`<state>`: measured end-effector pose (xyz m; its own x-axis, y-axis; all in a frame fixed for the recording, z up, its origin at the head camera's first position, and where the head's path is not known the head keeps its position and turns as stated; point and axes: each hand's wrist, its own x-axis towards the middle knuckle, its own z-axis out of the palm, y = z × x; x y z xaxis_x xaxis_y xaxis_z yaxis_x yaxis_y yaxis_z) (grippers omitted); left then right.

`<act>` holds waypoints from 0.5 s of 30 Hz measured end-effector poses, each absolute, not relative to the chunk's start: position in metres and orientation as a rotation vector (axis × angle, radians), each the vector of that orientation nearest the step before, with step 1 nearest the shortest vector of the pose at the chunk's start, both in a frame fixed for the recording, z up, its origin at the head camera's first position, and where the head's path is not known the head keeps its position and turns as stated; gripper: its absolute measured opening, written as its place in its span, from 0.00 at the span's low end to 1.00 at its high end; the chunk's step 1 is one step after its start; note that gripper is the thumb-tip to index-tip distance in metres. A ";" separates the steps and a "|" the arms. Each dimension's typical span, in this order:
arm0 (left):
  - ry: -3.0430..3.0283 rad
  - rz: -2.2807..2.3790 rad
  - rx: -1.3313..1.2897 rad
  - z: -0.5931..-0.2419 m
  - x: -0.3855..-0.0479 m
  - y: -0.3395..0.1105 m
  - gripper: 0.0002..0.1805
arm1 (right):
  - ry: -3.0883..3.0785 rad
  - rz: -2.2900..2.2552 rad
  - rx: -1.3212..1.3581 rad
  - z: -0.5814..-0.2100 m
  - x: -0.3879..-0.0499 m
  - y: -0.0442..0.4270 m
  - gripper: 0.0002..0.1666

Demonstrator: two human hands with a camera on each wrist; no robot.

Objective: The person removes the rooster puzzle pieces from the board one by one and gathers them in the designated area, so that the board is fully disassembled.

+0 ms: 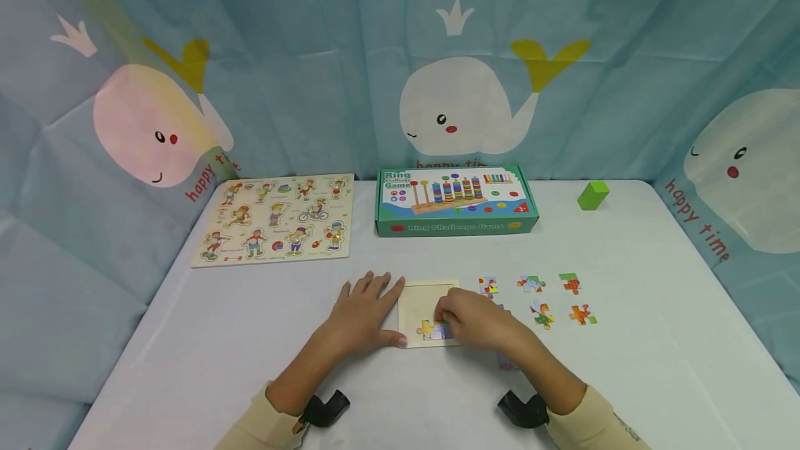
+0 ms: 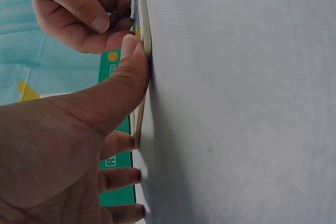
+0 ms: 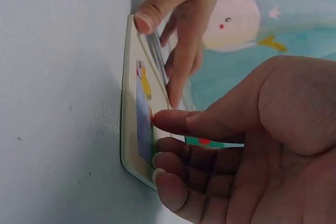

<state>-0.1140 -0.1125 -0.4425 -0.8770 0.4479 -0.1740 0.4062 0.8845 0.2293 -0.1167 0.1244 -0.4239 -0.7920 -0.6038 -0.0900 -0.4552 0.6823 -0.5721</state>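
Observation:
A shallow wooden puzzle tray [image 1: 412, 301] lies flat on the white table, with joined puzzle pieces [image 1: 428, 330] in its lower part, yellow and blue-violet. My left hand [image 1: 364, 314] is spread at the tray's left side, thumb and index fingertip touching its edge. Over the tray's right part, my right hand [image 1: 478, 318] has its fingers curled, thumb and fingertips down at a puzzle piece [image 3: 151, 115] with a bit of orange showing. That piece is mostly hidden by the fingers. In the right wrist view the laid pieces [image 3: 142, 108] sit inside the tray's rim.
Several loose puzzle pieces [image 1: 531, 284] lie to the right, some partly hidden under my right arm. Behind are a wooden picture board [image 1: 290, 210], a green Ring Challenge Game box [image 1: 456, 203] and a green block [image 1: 592, 195]. A whale-print curtain [image 1: 312, 89] surrounds the table.

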 end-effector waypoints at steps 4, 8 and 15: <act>2.832 0.279 0.647 -0.441 -0.114 -0.113 0.54 | 2.630 -0.793 -0.796 -0.423 -0.115 0.122 0.10; 2.837 0.279 0.656 -0.441 -0.114 -0.113 0.54 | 2.608 -0.821 -0.757 -0.423 -0.114 0.119 0.10; 2.842 0.282 0.663 -0.442 -0.114 -0.113 0.54 | 2.605 -0.840 -0.748 -0.425 -0.115 0.116 0.09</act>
